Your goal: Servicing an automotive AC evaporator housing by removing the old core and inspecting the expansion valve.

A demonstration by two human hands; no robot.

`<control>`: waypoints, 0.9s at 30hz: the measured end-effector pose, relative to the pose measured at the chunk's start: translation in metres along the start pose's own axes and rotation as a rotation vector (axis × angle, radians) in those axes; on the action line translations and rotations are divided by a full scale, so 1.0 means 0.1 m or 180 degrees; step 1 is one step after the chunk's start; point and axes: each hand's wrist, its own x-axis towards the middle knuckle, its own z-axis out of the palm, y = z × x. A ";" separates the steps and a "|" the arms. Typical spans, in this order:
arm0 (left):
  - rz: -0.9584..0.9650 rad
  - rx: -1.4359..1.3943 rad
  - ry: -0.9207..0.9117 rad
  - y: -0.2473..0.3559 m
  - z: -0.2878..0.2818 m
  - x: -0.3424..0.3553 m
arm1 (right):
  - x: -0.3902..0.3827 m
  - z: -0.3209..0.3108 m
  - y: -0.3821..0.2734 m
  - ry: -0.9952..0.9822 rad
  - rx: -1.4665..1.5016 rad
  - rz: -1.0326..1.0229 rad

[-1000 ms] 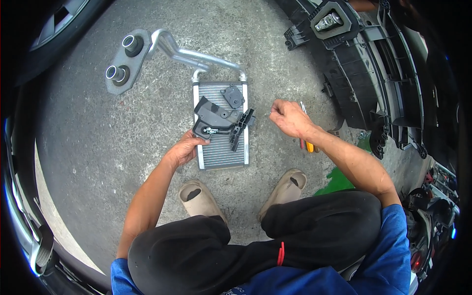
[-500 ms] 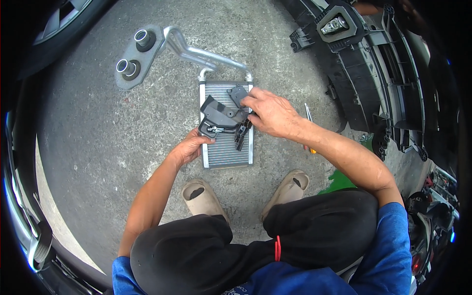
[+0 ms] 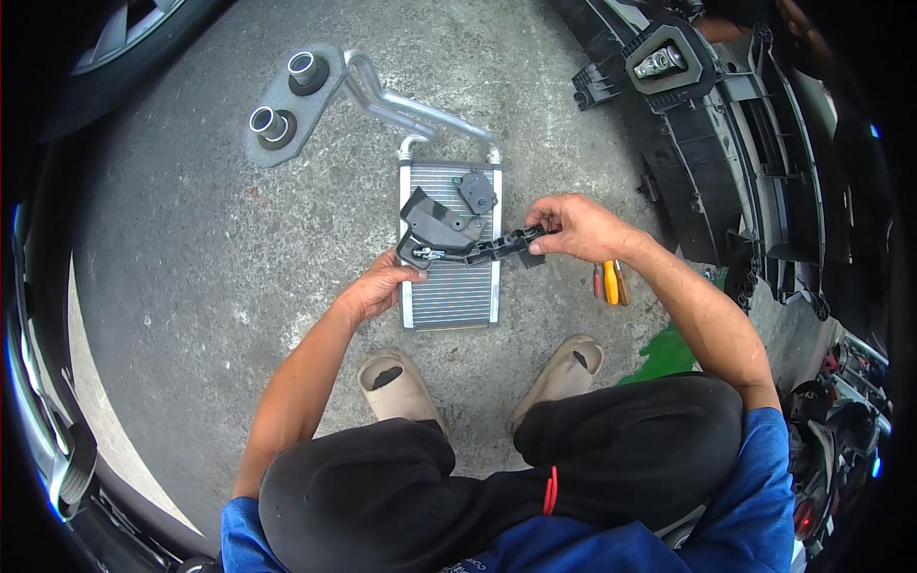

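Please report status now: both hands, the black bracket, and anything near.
Left hand grips bracket's left end. Right hand pinches its right end. Black bracket held over finned radiator core. Screwdrivers beside right wrist.

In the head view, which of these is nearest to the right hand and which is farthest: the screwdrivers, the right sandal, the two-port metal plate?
From the right hand:
1. Screwdrivers, on the ground just below the wrist.
2. Right sandal, lower, toward the person.
3. Two-port metal plate, far upper left, at the end of the pipes.
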 end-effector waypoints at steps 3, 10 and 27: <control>-0.0070 -0.0050 0.0026 0.02 -0.01 -0.01 | 0.04 0.01 0.05 0.0261 0.0766 0.0123; -0.0096 0.0026 0.0130 0.01 0.01 0.02 | 0.24 0.32 -0.44 0.1166 0.0904 0.0225; 0.0028 0.1175 0.0988 0.12 0.32 -0.13 | -0.42 0.39 0.99 0.1173 -0.0697 0.1267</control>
